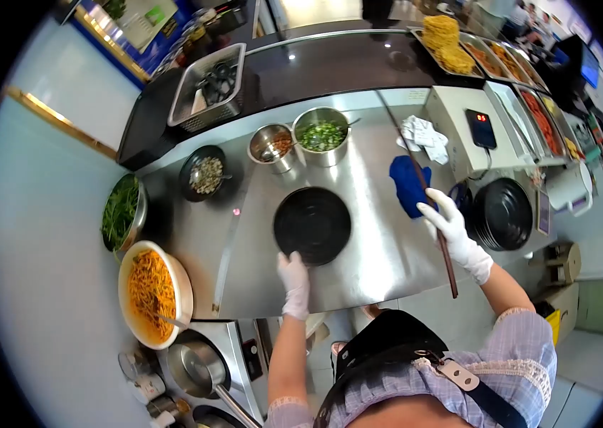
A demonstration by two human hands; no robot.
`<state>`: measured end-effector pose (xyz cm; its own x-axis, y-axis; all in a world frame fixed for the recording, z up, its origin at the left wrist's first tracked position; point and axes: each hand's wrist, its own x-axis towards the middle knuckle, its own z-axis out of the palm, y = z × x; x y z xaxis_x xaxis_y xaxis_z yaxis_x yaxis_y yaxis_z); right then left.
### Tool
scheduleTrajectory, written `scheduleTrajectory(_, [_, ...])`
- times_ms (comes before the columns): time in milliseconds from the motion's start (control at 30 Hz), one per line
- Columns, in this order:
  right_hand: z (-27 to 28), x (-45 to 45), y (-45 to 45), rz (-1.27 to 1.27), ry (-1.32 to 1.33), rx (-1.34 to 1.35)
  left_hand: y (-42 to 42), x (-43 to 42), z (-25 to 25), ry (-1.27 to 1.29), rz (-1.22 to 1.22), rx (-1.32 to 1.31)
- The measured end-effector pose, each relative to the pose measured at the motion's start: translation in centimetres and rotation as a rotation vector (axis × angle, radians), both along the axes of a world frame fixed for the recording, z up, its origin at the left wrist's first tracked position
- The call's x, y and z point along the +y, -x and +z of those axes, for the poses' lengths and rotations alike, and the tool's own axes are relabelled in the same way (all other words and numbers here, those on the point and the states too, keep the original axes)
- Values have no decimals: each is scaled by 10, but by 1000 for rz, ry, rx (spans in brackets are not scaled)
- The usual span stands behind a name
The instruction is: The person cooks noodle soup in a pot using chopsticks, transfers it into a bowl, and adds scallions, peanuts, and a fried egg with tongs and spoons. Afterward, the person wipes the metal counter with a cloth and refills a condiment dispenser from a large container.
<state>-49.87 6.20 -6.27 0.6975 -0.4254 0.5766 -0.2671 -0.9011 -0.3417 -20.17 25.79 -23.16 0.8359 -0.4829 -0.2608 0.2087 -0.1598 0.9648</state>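
Note:
My left hand (293, 284), in a white glove, grips the near left rim of a round black bowl (313, 227) on the steel counter (251, 267). Nothing shows inside the bowl. Off to the right, my gloved right hand (455, 227) is closed around long brown chopsticks (449, 265), which slant up and away over the counter. Just left of that hand lies a blue cloth (408, 187). Beyond the bowl stand a steel pot of chopped green onion (321, 135) and a smaller steel pot (271, 148) with reddish-brown bits.
Left are a black bowl of pale bits (206, 175), a bowl of leafy greens (121, 214) and a tub of orange shredded food (155, 296). A saucepan (198, 367) sits lower left. Stacked black bowls (502, 214), white cloth (426, 137) and food trays (540, 121) are right.

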Motion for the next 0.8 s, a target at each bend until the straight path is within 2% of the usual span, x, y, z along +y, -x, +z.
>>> scheduleTrajectory(33, [-2, -2, 1, -24, -12, -25, 13, -16, 12, -32, -22, -4])
scheduleTrajectory(100, [1, -3, 2, -15, -103, 4, 28, -41, 0, -161, -56, -177])
scheduleTrajectory(133, [-4, -6, -1, -36, -229, -5, 41, -53, 20, -139, -37, -212])
scheduleTrajectory(167, [-8, -5, -7, 0, -300, -23, 46, -63, 36, -205, -61, -209])
scheduleTrajectory(200, [-12, -4, -12, 33, -372, -41, 52, -73, 47, -178, -24, -48])
scheduleTrajectory(233, [-5, -1, -23, 107, -384, -75, 51, -82, 5, -105, -12, -166])
scheduleTrajectory(267, [9, 0, -43, 183, -155, -48, 50, -91, -14, -178, -14, -74])
scheduleTrajectory(300, [17, 2, -62, 248, 83, -42, 50, -88, -4, -212, -49, -120])
scheduleTrajectory(333, [12, 5, -80, 295, 132, -63, 54, -89, -15, -113, 2, -106])
scheduleTrajectory(367, [8, 13, -98, 359, 16, -75, 52, -84, -26, -11, 46, -96])
scheduleTrajectory(400, [4, 20, -116, 419, -102, -89, 48, -62, 3, -62, 52, -58])
scheduleTrajectory(433, [18, 36, -145, 554, 67, -128, 47, -37, 36, -109, 51, -15])
scheduleTrajectory(500, [30, 75, -189, 745, -10, -105, 49, 20, 44, -46, 105, -59])
scheduleTrajectory(533, [10, 95, -207, 786, -298, -16, 52, 59, 58, -35, 118, -127])
scheduleTrajectory(600, [-9, 138, -249, 946, -414, 101, 68, 137, 72, -58, 257, -299])
scheduleTrajectory(667, [-7, 191, -293, 1094, -378, 90, 97, 219, 89, -138, 356, -355])
scheduleTrajectory(700, [-5, 218, -314, 1145, -352, 54, 117, 255, 96, -164, 406, -264])
scheduleTrajectory(767, [-6, 269, -349, 1203, -302, -18, 160, 319, 86, -366, 531, -369])
scheduleTrajectory(800, [-6, 292, -367, 1224, -274, -56, 181, 350, 92, -430, 544, -168])
